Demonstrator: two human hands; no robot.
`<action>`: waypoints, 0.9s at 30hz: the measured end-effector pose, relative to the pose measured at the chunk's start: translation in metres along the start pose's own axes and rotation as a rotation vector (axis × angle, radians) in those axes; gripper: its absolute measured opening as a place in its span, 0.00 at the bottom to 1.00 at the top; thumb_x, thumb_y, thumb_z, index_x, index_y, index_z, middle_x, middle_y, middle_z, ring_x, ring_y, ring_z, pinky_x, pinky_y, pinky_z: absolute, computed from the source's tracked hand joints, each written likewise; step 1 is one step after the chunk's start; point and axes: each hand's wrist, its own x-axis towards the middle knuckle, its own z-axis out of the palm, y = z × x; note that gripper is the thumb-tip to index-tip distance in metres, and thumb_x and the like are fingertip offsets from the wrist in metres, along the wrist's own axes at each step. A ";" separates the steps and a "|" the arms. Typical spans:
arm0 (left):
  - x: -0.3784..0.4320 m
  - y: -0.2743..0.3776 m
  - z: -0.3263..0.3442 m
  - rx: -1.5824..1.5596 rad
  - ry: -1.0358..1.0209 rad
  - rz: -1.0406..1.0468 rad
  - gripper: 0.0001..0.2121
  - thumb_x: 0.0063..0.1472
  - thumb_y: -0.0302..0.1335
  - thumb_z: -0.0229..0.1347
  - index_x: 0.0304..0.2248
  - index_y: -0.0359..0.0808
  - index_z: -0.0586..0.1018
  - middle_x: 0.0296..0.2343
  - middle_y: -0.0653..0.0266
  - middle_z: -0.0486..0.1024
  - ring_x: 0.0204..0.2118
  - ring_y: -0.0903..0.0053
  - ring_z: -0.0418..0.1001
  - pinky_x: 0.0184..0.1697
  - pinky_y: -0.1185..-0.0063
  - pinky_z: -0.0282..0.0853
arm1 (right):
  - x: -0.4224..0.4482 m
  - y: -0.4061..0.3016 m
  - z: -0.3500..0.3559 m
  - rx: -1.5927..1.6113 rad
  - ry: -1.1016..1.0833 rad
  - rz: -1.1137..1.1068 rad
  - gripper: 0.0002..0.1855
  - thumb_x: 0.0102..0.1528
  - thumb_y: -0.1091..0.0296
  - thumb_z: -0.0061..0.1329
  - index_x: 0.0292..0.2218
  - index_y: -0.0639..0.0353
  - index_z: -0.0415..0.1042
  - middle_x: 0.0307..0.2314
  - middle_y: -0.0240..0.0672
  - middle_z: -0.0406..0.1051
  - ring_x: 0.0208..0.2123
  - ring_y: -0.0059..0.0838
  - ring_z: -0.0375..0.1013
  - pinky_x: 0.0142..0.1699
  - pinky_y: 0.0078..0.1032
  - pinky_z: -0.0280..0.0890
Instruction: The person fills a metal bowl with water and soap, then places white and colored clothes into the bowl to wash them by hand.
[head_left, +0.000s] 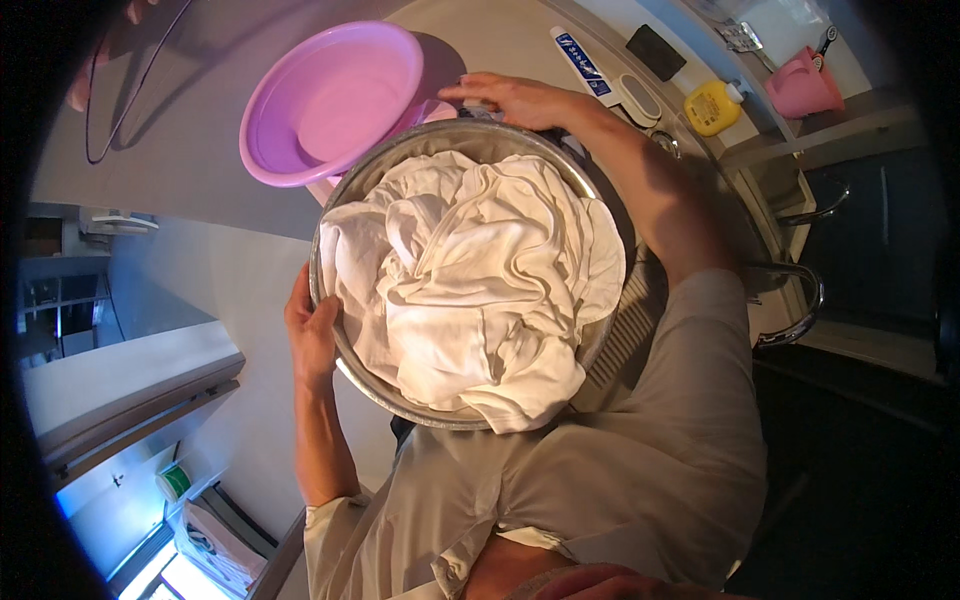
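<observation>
Before my body is a round metal basin (420, 418) heaped with damp-looking white cloth (480, 262); part of the cloth hangs over the rim at the right and at the bottom. My left hand (311, 322) grips the basin's left side, thumb on the rim. At the far side my right hand (510, 101) reaches past the rim with its fingers stretched out to the left, near some dark cloth that the basin partly hides. Whether it touches the basin or that cloth, I cannot tell. A pink plastic basin (337, 97) stands tilted beyond the metal one, at the upper left.
Along the counter lie a toothpaste-like tube (581, 60), a white-handled brush (637, 99) and a dark flat block (655, 52). A yellow bottle (712, 107) and a pink cup (804, 84) stand at the upper right. A ribbed washboard surface (622, 330) shows beside the metal basin.
</observation>
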 end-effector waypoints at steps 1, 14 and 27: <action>0.002 -0.002 0.002 0.008 -0.001 0.004 0.29 0.51 0.20 0.44 0.56 0.24 0.67 0.48 0.57 0.73 0.50 0.72 0.71 0.57 0.77 0.61 | 0.001 0.001 0.004 -0.202 -0.045 -0.053 0.27 0.59 0.64 0.47 0.60 0.42 0.66 0.59 0.40 0.62 0.60 0.40 0.61 0.61 0.31 0.58; 0.025 -0.004 -0.002 0.028 0.013 -0.022 0.30 0.52 0.19 0.44 0.58 0.24 0.66 0.50 0.55 0.73 0.52 0.71 0.71 0.59 0.75 0.60 | 0.031 0.058 -0.075 -0.187 0.422 0.051 0.20 0.57 0.60 0.47 0.46 0.65 0.74 0.36 0.41 0.77 0.42 0.32 0.76 0.54 0.26 0.65; 0.012 -0.003 -0.007 0.063 -0.007 0.022 0.29 0.52 0.20 0.44 0.57 0.23 0.66 0.49 0.55 0.73 0.51 0.70 0.71 0.59 0.76 0.61 | -0.045 0.067 -0.133 0.525 0.862 0.165 0.27 0.51 0.78 0.58 0.53 0.67 0.70 0.33 0.34 0.74 0.34 0.23 0.74 0.39 0.20 0.70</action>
